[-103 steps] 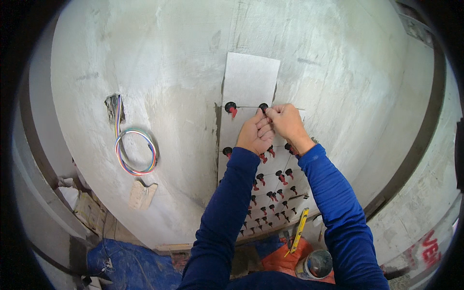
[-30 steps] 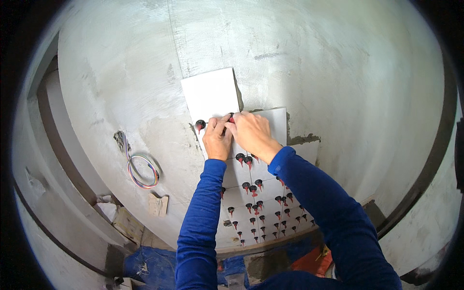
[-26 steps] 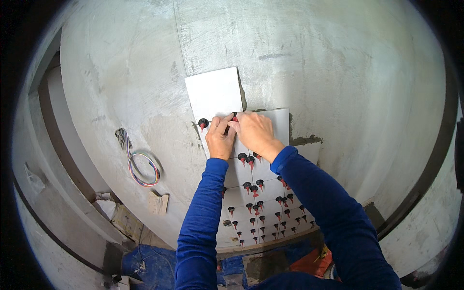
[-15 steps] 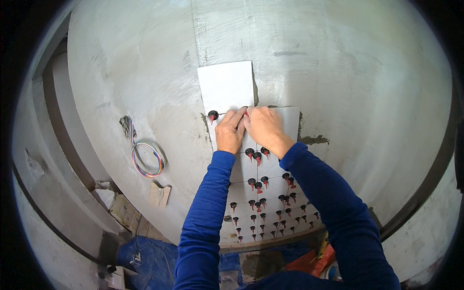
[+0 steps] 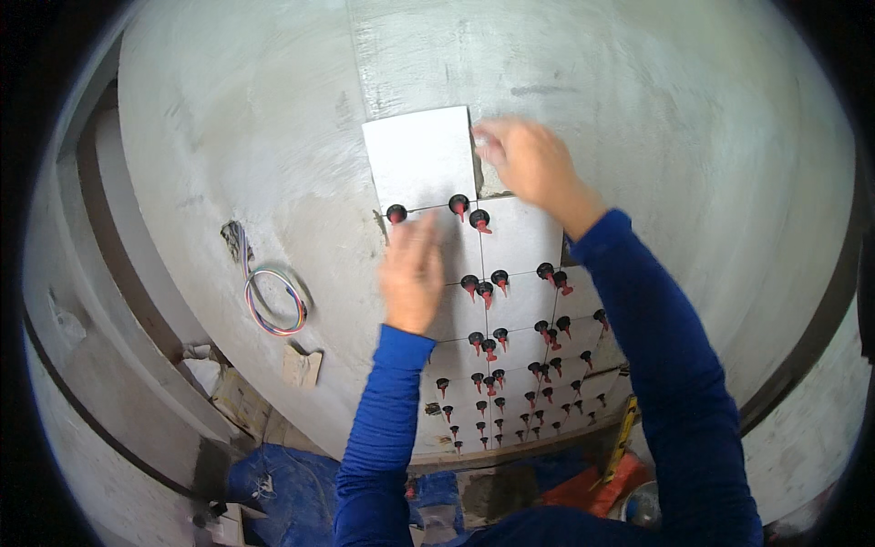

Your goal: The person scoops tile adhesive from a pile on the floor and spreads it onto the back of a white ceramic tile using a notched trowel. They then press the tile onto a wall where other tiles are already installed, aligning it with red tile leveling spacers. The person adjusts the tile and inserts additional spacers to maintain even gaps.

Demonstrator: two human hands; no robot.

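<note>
A white square tile (image 5: 419, 159) sits at the top of a column of tiles on the wall. Along its lower joint are black-and-red tile levelling clips: one (image 5: 396, 213) at the left corner and another (image 5: 458, 205) near the right, with a third (image 5: 480, 221) just below on the neighbouring joint. My left hand (image 5: 412, 273), blurred, hovers over the tile beneath with fingers stretched out and nothing visible in them. Beside the top tile's right edge is my right hand (image 5: 533, 169), its fingers curled and smeared by motion; whether it holds anything is hidden.
Several more levelling clips (image 5: 488, 349) stud the lower tile joints. A coil of coloured wires (image 5: 276, 301) hangs from a wall hole at left, above a cardboard piece (image 5: 301, 366). Below lie blue sheeting (image 5: 283, 483), a yellow spirit level (image 5: 620, 442) and an orange-red bag (image 5: 583, 492).
Both hands have come off the joint under the top tile, uncovering the clips there. My right hand moved up and right; my left moved down and slightly left.
</note>
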